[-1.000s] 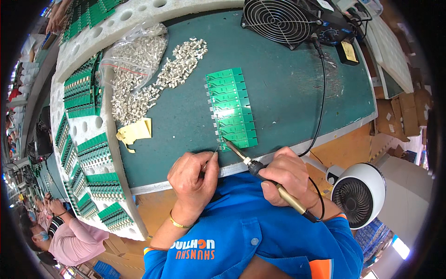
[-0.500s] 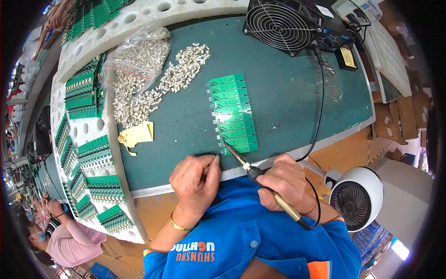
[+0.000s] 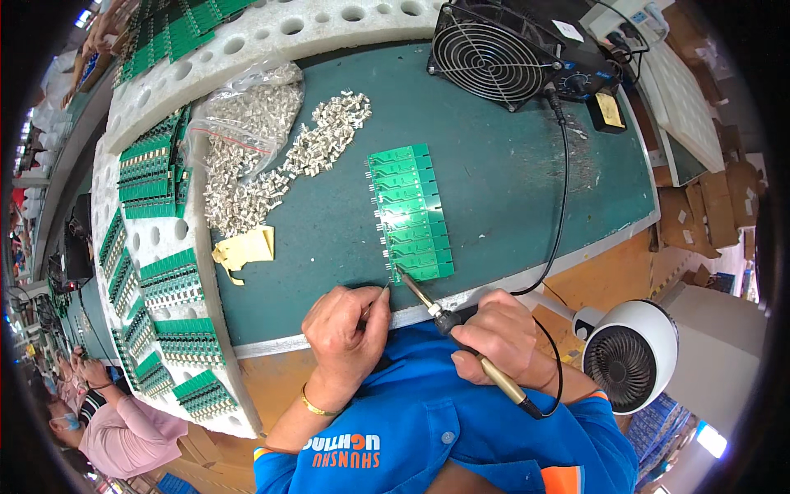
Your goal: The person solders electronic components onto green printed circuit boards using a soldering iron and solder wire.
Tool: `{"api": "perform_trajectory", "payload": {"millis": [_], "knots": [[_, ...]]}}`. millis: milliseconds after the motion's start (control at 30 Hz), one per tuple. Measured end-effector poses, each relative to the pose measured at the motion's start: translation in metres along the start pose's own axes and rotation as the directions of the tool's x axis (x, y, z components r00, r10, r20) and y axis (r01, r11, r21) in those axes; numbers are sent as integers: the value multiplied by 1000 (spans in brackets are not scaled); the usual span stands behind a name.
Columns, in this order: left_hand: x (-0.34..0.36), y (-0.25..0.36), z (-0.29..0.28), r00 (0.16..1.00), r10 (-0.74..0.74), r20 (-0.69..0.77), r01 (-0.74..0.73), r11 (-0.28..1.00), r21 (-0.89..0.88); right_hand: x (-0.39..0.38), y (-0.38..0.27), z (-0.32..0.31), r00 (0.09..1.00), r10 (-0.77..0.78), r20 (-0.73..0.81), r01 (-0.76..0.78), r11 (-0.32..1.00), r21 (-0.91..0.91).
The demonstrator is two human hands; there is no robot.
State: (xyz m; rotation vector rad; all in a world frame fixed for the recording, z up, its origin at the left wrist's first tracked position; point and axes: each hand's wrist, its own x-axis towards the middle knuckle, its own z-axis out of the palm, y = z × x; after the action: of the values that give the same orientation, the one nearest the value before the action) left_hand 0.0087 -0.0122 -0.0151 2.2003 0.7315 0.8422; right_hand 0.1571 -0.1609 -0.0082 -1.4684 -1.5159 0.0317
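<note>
Head: hands (image 3: 341, 329) (image 3: 498, 336) at table edge (image 3: 276, 344)

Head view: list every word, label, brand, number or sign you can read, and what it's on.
Blue shirt: upside-down orange and white lettering, legible, but I won't copy printed wording.
White label on black equipment: too small to read.
Control panel markings: too small to read.
Green circuit board: any print too small.

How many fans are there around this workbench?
2: a black fan with a wire grille on the far part of the workbench, and a white round fan to the right of the right hand. Others may be hidden in the background.
</note>
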Motion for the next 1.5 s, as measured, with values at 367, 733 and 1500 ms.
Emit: {"api": "perform_trajectory", "payload": {"millis": [367,733,1500], "knots": [[0,-1,0,1000,10,16,-10,1000,-4,-2,-3,0,1000,-13,6,13,1000,0],[3,4,0,998,-60,1,60,998,-3,0,0,-4,1000,25,3,-25,999,26],[6,0,2,998,-35,44,36,999,-18,1,-4,-1,999,-15,33,15,1000,-5]]}}
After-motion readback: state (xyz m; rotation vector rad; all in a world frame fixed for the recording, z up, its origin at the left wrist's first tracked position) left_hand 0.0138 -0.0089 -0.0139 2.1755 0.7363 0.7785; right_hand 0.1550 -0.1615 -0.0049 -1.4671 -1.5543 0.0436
